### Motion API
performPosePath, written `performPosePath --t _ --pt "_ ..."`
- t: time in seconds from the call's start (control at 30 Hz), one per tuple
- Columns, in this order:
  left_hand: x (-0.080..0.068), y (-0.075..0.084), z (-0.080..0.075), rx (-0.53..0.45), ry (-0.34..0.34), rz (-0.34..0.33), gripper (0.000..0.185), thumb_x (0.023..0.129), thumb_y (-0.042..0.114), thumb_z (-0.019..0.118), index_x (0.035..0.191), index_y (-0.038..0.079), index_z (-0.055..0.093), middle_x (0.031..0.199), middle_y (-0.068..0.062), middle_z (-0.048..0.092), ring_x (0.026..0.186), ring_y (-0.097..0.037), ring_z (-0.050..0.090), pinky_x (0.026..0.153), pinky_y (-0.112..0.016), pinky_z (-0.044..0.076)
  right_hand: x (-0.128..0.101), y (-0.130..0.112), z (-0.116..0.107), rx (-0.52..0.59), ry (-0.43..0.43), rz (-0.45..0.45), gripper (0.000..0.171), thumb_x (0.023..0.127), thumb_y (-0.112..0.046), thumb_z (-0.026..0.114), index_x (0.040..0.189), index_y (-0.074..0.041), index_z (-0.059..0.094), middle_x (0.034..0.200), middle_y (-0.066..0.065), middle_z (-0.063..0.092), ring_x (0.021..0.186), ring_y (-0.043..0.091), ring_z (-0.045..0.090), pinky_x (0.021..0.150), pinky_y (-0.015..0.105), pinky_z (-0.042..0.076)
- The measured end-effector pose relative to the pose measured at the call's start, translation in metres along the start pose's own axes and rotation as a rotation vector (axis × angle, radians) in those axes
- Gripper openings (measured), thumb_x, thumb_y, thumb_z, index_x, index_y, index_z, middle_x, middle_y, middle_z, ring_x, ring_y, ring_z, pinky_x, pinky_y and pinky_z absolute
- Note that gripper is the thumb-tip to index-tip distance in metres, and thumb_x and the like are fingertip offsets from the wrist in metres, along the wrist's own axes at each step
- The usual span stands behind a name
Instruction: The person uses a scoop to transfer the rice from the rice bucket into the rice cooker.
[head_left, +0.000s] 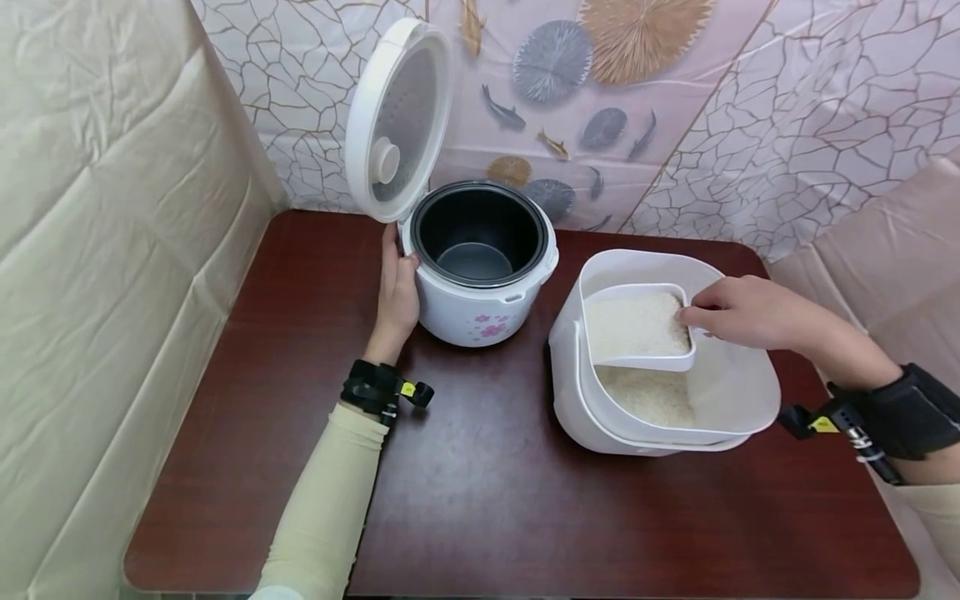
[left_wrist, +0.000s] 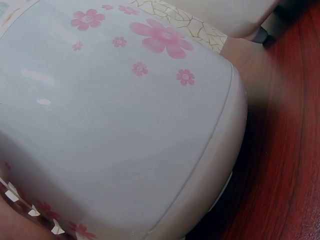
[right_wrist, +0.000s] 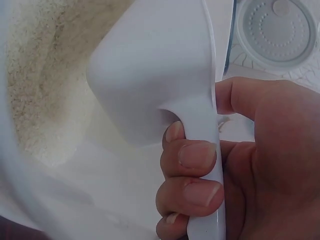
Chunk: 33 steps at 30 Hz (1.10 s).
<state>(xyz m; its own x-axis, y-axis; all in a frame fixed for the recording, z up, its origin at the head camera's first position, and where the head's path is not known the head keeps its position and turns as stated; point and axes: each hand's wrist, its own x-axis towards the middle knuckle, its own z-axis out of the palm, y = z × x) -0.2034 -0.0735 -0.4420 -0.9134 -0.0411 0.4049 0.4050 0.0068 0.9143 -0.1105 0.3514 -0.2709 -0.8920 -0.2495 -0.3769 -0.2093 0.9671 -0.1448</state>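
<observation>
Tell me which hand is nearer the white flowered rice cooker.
Left. The left hand rests against the white flowered rice cooker; the right hand holds a white plastic scoop over the rice bin.

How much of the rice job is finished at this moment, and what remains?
Done: the cooker lid stands open, and the scoop is full of rice. In hand: the right hand grips the scoop above the rice container; the left hand rests on the rice cooker. Left: the inner pot looks empty.
</observation>
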Motion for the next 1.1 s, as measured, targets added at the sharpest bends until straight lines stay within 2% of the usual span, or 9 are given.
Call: performPosePath --t 0.17,0.6,0.8,1.0,1.1 --pt "-0.0008 0.0005 0.0005 0.022 0.008 -0.004 0.075 0.096 0.023 0.033 0.168 0.014 0.021 0.168 0.001 0.033 0.147 -0.009 0.035 0.121 -0.033 0.024 -0.0005 -0.0013 0.0004 0.005 0.002 0.002 0.038 0.105 -0.037 0.062 0.115 -0.004 0.079 0.094 0.002 0.073 0.084 0.02 0.062 0.072 0.039 0.048" --pt "-0.0003 0.0002 0.0004 0.027 0.009 -0.002 0.075 0.096 0.023 0.033 0.169 0.013 0.019 0.169 0.001 0.032 0.148 -0.008 0.033 0.122 -0.032 0.023 -0.0009 -0.0009 0.0015 0.01 0.015 -0.003 0.035 0.105 -0.036 0.062 0.11 -0.006 0.08 0.089 0.0 0.072 0.081 0.018 0.06 0.07 0.038 0.046" --pt "0.0007 -0.003 0.0 0.011 0.008 0.005 0.075 0.095 0.022 0.033 0.169 0.013 0.019 0.169 -0.002 0.033 0.148 -0.01 0.034 0.121 -0.031 0.024 -0.0025 0.0016 -0.0014 0.004 0.019 -0.01 0.035 0.105 -0.035 0.062 0.109 -0.006 0.08 0.087 0.0 0.069 0.079 0.018 0.058 0.069 0.037 0.046" --pt "0.0016 -0.0044 -0.0003 -0.02 -0.003 0.01 0.075 0.097 0.018 0.033 0.169 0.01 0.016 0.17 -0.008 0.03 0.149 -0.015 0.034 0.122 -0.032 0.023 -0.0064 0.0065 -0.0057 0.013 0.027 0.003 0.033 0.107 -0.037 0.06 0.101 -0.01 0.078 0.077 -0.003 0.063 0.072 0.016 0.056 0.064 0.034 0.044" --pt "0.0018 -0.0038 -0.0001 -0.02 -0.002 0.006 0.075 0.097 0.019 0.033 0.169 0.01 0.016 0.17 -0.008 0.03 0.149 -0.014 0.033 0.122 -0.032 0.022 -0.0088 0.0081 -0.0073 0.014 0.029 0.008 0.035 0.107 -0.036 0.059 0.103 -0.008 0.078 0.077 -0.003 0.061 0.072 0.017 0.055 0.064 0.035 0.044"
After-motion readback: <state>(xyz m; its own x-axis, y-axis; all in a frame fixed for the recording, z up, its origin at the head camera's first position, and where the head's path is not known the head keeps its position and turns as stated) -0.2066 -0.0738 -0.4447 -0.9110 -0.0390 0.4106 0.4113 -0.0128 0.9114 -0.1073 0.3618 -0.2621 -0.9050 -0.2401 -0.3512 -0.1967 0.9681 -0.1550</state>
